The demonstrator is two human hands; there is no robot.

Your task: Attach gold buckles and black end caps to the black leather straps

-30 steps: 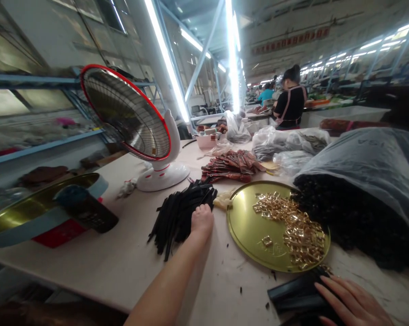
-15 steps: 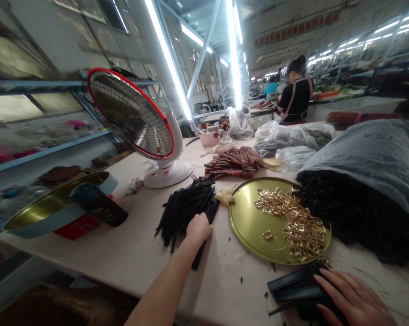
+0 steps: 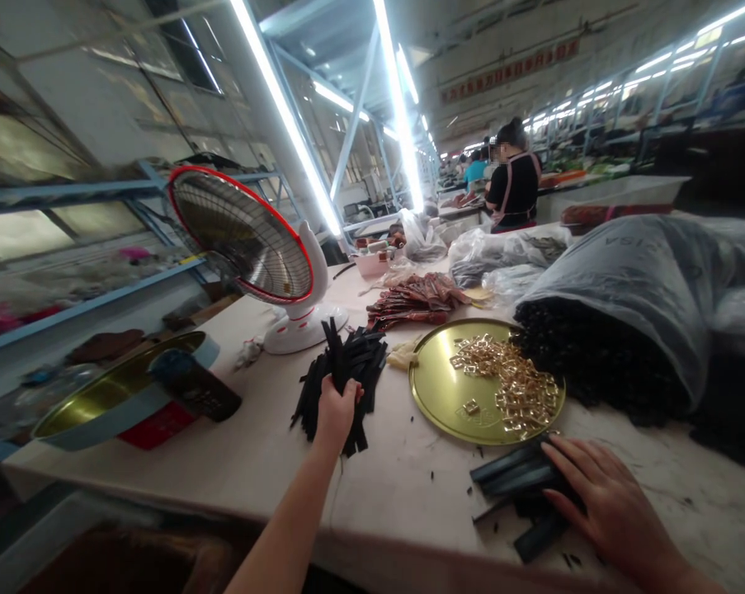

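Note:
Over a pile of black strips [image 3: 363, 363] in the middle of the table, my left hand [image 3: 338, 412] is closed around some of the strips, whose ends stick up past the fingers. My right hand [image 3: 601, 491] lies with fingers spread on a smaller stack of black strips [image 3: 508, 474] near the front right. Between the two piles, a little further back, sits a round gold tray [image 3: 437, 396] holding many gold buckles [image 3: 524, 384].
A white fan with a red rim [image 3: 294, 326] stands behind the left pile. A dark bottle [image 3: 192, 384] leans by a gold-lined tin [image 3: 124, 388]. Reddish strips [image 3: 415, 299] lie behind the tray. At right is a plastic bag [image 3: 632, 280] of black pieces. Further back stands a person [image 3: 514, 186].
My left hand has moved left and slightly up from the right edge of the pile, with strips now raised in it. My right hand stays on its stack. The whole view has shifted.

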